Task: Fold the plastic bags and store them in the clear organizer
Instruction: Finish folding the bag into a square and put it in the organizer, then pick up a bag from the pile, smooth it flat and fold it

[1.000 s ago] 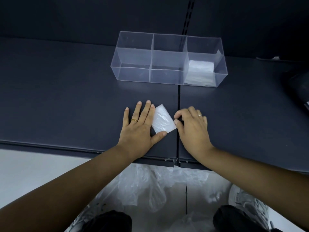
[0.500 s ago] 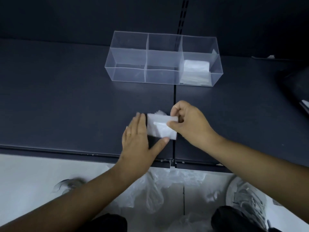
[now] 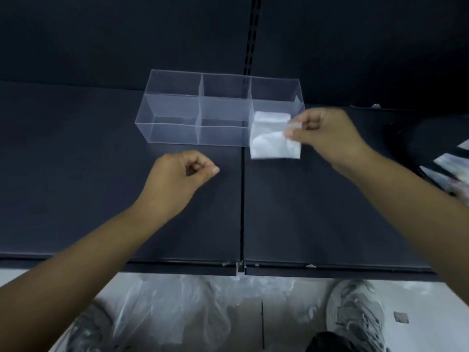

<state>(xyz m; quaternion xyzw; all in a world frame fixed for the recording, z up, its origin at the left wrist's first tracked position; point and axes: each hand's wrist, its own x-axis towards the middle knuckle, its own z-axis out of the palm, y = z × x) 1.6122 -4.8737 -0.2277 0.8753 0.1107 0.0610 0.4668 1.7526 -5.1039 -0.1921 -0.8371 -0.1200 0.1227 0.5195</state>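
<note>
1 folded bag (image 3: 274,148) | pinched, hanging left of right hand (image 3: 327,133) | left hand (image 3: 177,176) curled, empty

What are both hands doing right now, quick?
Left hand: closed, fingers curled, holding nothing.
Right hand: closed, pinching the folded plastic bag.

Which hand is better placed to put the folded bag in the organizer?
Right: the right hand pinches the folded bag at the organizer; the left hand is curled and empty, farther off.
</note>
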